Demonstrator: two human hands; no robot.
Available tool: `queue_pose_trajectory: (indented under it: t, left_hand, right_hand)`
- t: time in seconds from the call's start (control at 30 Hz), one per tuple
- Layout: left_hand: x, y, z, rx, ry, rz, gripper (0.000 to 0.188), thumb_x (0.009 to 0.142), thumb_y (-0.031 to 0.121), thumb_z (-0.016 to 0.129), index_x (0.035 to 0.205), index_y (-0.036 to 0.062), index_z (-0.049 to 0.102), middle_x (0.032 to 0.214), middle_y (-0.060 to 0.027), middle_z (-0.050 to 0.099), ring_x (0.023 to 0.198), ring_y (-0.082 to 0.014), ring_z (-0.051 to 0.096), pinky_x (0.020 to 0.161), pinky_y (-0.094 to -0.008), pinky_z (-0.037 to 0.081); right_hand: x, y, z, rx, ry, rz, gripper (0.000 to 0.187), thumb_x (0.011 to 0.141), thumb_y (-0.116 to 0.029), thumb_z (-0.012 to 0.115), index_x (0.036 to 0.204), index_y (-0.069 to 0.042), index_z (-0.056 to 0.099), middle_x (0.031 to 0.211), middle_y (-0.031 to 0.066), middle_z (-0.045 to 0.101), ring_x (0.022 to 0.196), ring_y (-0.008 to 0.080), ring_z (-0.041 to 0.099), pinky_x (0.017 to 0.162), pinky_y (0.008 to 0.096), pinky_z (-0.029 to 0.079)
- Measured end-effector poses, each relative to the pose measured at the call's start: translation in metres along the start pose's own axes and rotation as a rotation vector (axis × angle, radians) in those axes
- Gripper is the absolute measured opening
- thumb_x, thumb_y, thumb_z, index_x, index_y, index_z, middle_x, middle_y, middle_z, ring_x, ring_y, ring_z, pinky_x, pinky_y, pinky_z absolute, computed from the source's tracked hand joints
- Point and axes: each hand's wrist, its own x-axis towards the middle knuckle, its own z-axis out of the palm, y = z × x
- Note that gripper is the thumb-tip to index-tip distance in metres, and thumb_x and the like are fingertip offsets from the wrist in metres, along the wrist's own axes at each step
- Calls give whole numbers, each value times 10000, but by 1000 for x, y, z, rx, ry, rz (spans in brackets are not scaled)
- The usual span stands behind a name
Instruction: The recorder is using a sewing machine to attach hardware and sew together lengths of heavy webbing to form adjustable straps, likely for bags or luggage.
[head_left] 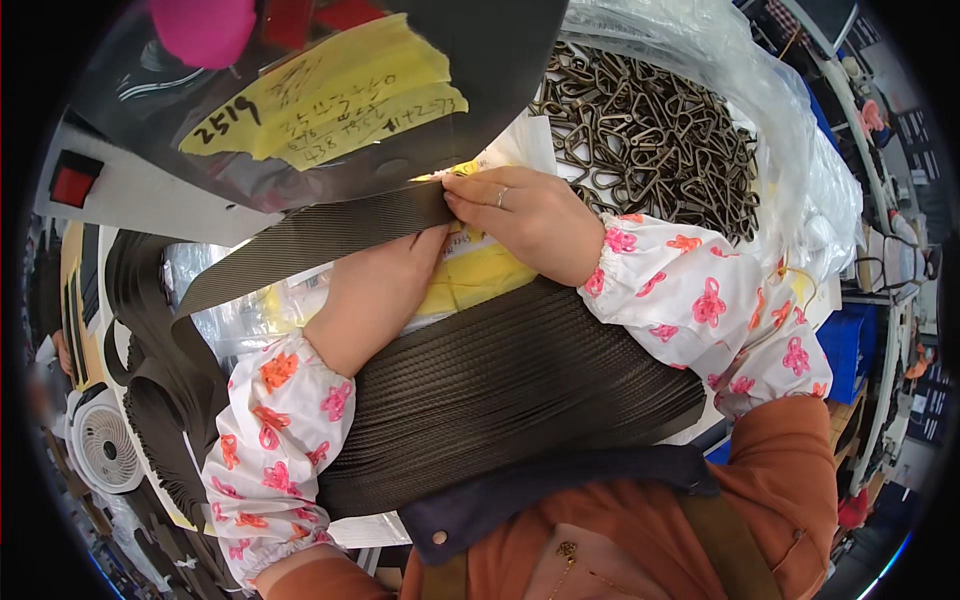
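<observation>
A dark olive webbing strap (310, 240) runs from the machine at the top centre down to the left. My right hand (525, 215), with a ring on one finger, pinches the strap's end from above. My left hand (375, 295) lies under the strap, fingers hidden beneath it, touching its underside. Both wrists wear white sleeve covers with pink and orange flowers. In front of my body sits a thick stack of cut strap pieces (500, 390).
A heap of dark metal buckles (650, 130) lies in a clear plastic bag (800, 150) at the upper right. A dark machine part with yellow notes (330, 100) is at the top. More coiled strap (150, 400) and a small white fan (105, 450) sit left.
</observation>
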Motion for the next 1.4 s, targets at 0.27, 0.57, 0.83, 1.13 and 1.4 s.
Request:
queue_pose_trajectory:
  t: [0.27, 0.57, 0.83, 1.13, 1.4]
  left_hand:
    - [-6, 27, -33, 352, 124, 268, 351, 685, 87, 538, 983, -93, 586, 1079, -220, 581, 1046, -294, 555, 890, -365, 454]
    - [4, -19, -11, 101, 154, 274, 323, 694, 60, 571, 1009, 7, 618, 1118, -81, 591, 963, -212, 573, 769, -293, 494]
    - [9, -18, -13, 38, 61, 204, 329, 737, 90, 564, 1063, 63, 598, 1142, -55, 578, 948, -217, 564, 781, -323, 467]
    - [-7, -16, 6, -178, 94, -24, 210, 784, 101, 588, 992, 90, 619, 1029, -158, 594, 845, -269, 565, 741, -384, 418]
    - [1, -16, 5, -94, 151, 0, 259, 733, 80, 597, 990, 93, 625, 930, -114, 634, 733, -253, 600, 645, -360, 451]
  right_hand:
    - [-5, -11, -3, -74, -109, 52, 339, 710, -80, 551, 1027, 32, 591, 1135, 120, 576, 950, 247, 551, 807, 340, 467]
    - [1, -14, -11, -200, -180, 80, 349, 720, -88, 536, 1057, -8, 575, 1160, 87, 540, 1017, 221, 510, 837, 334, 420]
    - [11, -12, -14, -246, -281, 64, 285, 688, -111, 559, 961, -51, 612, 1094, 13, 563, 974, 176, 513, 809, 312, 426]
    - [3, -17, -13, -151, -163, 120, 280, 678, -109, 573, 942, -47, 644, 1019, 21, 611, 960, 200, 544, 813, 331, 432]
    - [2, -11, -11, -195, -111, 105, 237, 675, -126, 573, 895, -51, 619, 1032, 10, 583, 933, 177, 510, 789, 320, 418]
